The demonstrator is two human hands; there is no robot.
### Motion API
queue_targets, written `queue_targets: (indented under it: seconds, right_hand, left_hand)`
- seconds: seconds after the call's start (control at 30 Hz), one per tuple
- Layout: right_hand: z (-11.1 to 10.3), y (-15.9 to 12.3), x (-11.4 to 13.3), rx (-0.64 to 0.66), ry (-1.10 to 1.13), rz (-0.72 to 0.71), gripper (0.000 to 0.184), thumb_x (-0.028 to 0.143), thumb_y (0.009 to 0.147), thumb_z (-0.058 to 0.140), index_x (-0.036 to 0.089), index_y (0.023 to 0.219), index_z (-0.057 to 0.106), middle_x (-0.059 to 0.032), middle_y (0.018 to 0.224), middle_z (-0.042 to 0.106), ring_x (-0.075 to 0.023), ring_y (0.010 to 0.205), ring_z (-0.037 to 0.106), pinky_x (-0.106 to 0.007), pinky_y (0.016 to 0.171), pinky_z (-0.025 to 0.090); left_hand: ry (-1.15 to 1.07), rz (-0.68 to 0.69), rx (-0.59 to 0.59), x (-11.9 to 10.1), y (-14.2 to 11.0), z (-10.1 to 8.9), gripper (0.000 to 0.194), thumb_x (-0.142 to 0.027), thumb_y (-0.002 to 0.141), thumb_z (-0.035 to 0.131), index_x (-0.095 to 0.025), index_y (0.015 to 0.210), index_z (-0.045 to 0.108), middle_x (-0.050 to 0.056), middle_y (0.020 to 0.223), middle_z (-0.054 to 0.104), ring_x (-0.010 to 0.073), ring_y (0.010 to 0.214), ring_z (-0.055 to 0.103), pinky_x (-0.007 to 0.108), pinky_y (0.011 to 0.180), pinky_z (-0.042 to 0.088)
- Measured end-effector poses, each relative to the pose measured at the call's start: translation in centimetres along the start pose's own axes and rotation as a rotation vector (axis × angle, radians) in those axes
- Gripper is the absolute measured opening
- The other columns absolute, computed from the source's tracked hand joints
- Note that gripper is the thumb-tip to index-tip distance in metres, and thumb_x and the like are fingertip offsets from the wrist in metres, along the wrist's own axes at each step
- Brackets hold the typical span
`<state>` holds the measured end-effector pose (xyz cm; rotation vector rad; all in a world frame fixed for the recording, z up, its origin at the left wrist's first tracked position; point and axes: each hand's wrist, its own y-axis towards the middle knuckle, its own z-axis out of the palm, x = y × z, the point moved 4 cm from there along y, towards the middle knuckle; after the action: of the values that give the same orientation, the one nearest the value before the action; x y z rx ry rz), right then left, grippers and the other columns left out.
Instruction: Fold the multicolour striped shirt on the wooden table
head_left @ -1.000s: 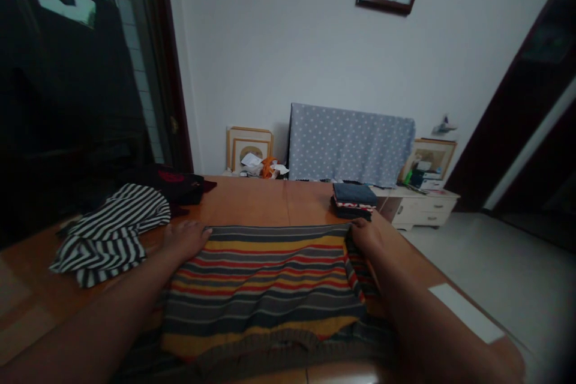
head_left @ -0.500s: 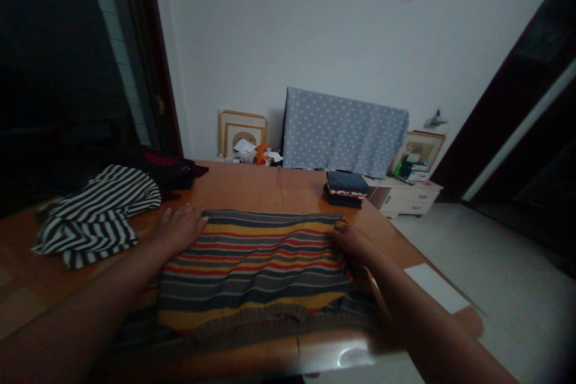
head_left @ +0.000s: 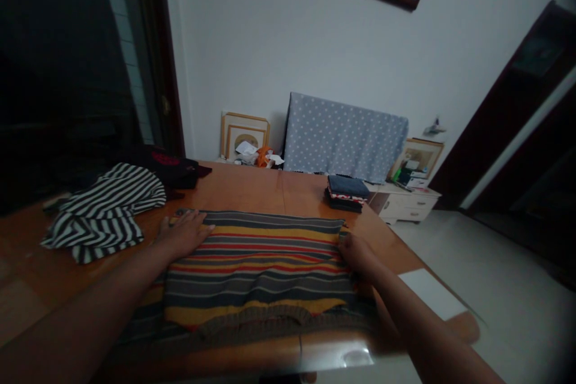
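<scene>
A striped knit top (head_left: 265,258) in yellow, red, grey and navy lies folded over on itself before me. Its brown ribbed edge (head_left: 270,319) faces my side of the table. My left hand (head_left: 186,236) rests flat over the garment's far left corner, fingers spread. At the far right edge, my right hand (head_left: 356,252) is closed with its fingers curled on the cloth; its fingertips are partly hidden.
A crumpled black-and-white striped garment (head_left: 108,210) and dark clothing (head_left: 173,171) lie to the left on the wooden table (head_left: 243,188). A folded clothes stack (head_left: 346,192) stands at the far right. A white sheet (head_left: 432,293) lies near the right edge.
My left hand has spread its fingers further over the top's left corner. My right hand has slid slightly down the right edge. The cloth looks a little smoother, and the view has shifted slightly.
</scene>
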<state>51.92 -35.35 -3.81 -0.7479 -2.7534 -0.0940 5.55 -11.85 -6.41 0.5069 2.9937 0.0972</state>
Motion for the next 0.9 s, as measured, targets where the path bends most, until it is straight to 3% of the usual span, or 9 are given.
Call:
queue_targets:
  seconds: [0.13, 0.27, 0.37, 0.47, 0.57, 0.67, 0.8, 0.9]
  right_hand:
    - [-1.6, 0.1, 1.5, -0.149, -0.037, -0.007, 0.028, 0.036, 0.097, 0.044, 0.017, 0.102, 0.065, -0.0102, 0.097, 0.072, -0.0209, 0.085, 0.065, -0.027, 0.067, 0.039]
    - [-1.7, 1.0, 4.6, -0.262, -0.051, -0.19, 0.042, 0.041, 0.103, 0.033, 0.017, 0.117, 0.064, -0.0138, 0.12, 0.068, -0.023, 0.108, 0.063, -0.03, 0.088, 0.044]
    - [0.4, 2.1, 5.5, -0.199, -0.121, -0.241, 0.056, 0.049, 0.103, 0.031, 0.014, 0.141, 0.052, -0.0165, 0.151, 0.049, -0.0283, 0.138, 0.045, -0.039, 0.112, 0.032]
    - [2.8, 3.1, 4.3, -0.076, -0.179, -0.166, 0.073, 0.06, 0.101, 0.029, 0.011, 0.154, 0.037, -0.0168, 0.162, 0.031, -0.0328, 0.151, 0.024, -0.051, 0.12, 0.019]
    - [4.2, 3.8, 2.8, 0.001, -0.178, -0.096, 0.081, 0.065, 0.099, 0.025, 0.011, 0.159, 0.026, -0.0163, 0.165, 0.025, -0.0324, 0.153, 0.02, -0.055, 0.121, 0.016]
    - [4.3, 4.2, 2.3, 0.008, -0.185, -0.095, 0.082, 0.066, 0.099, 0.025, 0.012, 0.16, 0.025, -0.0155, 0.165, 0.025, -0.0324, 0.153, 0.02, -0.055, 0.121, 0.016]
    - [3.4, 4.3, 3.2, -0.031, -0.19, -0.124, 0.081, 0.065, 0.098, 0.031, 0.008, 0.155, 0.035, -0.0181, 0.162, 0.032, -0.0336, 0.151, 0.025, -0.053, 0.12, 0.022]
    - [2.8, 3.8, 4.7, -0.072, -0.148, -0.182, 0.08, 0.062, 0.099, 0.03, 0.004, 0.152, 0.039, -0.0201, 0.159, 0.036, -0.0332, 0.15, 0.028, -0.049, 0.121, 0.025]
  left_hand:
    - [0.025, 0.018, -0.018, -0.6, -0.1, -0.7, 0.075, -0.064, 0.094, 0.031, -0.017, 0.151, 0.045, 0.015, 0.161, 0.037, 0.0365, 0.15, 0.028, 0.066, 0.118, 0.01]
    - [0.047, 0.033, -0.041, -1.5, -0.3, -1.4, 0.078, -0.064, 0.094, 0.028, -0.016, 0.153, 0.042, 0.014, 0.162, 0.034, 0.0369, 0.152, 0.023, 0.067, 0.117, 0.013]
    - [0.033, 0.014, -0.001, -1.6, -0.3, -1.1, 0.081, -0.068, 0.094, 0.025, -0.018, 0.156, 0.037, 0.013, 0.165, 0.029, 0.0359, 0.153, 0.019, 0.067, 0.118, 0.008]
    - [0.015, -0.008, 0.027, -1.2, -0.1, -0.4, 0.084, -0.072, 0.093, 0.023, -0.02, 0.158, 0.035, 0.013, 0.166, 0.025, 0.0338, 0.154, 0.016, 0.064, 0.119, 0.001]
    - [-0.003, -0.014, 0.03, -0.6, 0.2, 0.4, 0.086, -0.075, 0.091, 0.024, -0.022, 0.158, 0.034, 0.012, 0.167, 0.023, 0.033, 0.155, 0.014, 0.061, 0.12, -0.003]
    - [-0.034, -0.02, 0.026, -0.5, 0.4, 0.8, 0.085, -0.075, 0.09, 0.028, -0.025, 0.157, 0.036, 0.011, 0.166, 0.025, 0.0347, 0.155, 0.013, 0.065, 0.119, -0.003]
    - [-0.172, -0.025, -0.033, -0.2, 0.6, -0.6, 0.075, -0.067, 0.091, 0.036, -0.022, 0.151, 0.046, 0.014, 0.161, 0.038, 0.0357, 0.151, 0.025, 0.063, 0.118, 0.01]
    - [-0.449, -0.076, -0.223, 1.6, 0.9, -3.4, 0.056, -0.05, 0.095, 0.036, -0.017, 0.133, 0.06, 0.015, 0.142, 0.059, 0.0309, 0.136, 0.049, 0.049, 0.111, 0.035]
